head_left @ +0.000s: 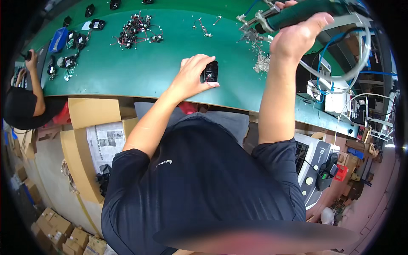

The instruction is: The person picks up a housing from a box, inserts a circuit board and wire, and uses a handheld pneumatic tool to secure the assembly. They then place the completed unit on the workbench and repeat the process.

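On the green worktable (170, 83), a small black plastic housing (211, 72) stands close to the near edge, with bits of red wire showing in it. My left hand (191, 75) grips it from its left side, thumb at the near end and fingers at the far end. Up at the right, my right hand (295, 36) is wrapped round a dark green cylindrical power screwdriver (306, 12). The tool's metal head (250, 29) points left over the table, beyond a heap of small silver screws (262, 63).
A tangle of wired black parts (135, 32) lies at the far middle. Several black housings and a blue tray (58, 40) are at the left, near a co-worker's arm (37, 80). Clear hoses (361, 63) hang at the right. An open cardboard box (80, 165) stands below the table.
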Action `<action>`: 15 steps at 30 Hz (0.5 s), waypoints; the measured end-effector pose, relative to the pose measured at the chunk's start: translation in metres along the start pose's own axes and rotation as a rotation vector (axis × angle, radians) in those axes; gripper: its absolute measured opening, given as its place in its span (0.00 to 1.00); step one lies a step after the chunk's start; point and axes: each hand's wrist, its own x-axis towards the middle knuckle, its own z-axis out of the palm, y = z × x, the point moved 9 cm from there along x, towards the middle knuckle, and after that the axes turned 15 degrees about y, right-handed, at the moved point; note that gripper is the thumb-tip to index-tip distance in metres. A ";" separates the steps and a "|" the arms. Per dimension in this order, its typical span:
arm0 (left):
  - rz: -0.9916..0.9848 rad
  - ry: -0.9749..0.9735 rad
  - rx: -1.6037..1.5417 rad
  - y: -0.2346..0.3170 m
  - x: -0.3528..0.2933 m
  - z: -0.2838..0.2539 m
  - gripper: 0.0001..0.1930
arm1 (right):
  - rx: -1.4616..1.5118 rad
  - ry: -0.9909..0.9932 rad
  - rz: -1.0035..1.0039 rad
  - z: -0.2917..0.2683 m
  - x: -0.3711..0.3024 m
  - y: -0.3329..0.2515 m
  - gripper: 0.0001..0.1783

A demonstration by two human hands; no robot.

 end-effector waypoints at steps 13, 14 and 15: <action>0.008 -0.016 0.000 0.003 -0.002 0.000 0.45 | -0.079 -0.173 0.127 -0.033 -0.077 0.015 0.66; 0.011 -0.013 -0.001 0.003 -0.003 0.000 0.45 | -0.052 -0.207 0.150 -0.035 -0.077 0.018 0.66; 0.011 -0.014 -0.001 0.004 -0.003 0.000 0.45 | -0.025 -0.240 0.171 -0.036 -0.077 0.020 0.66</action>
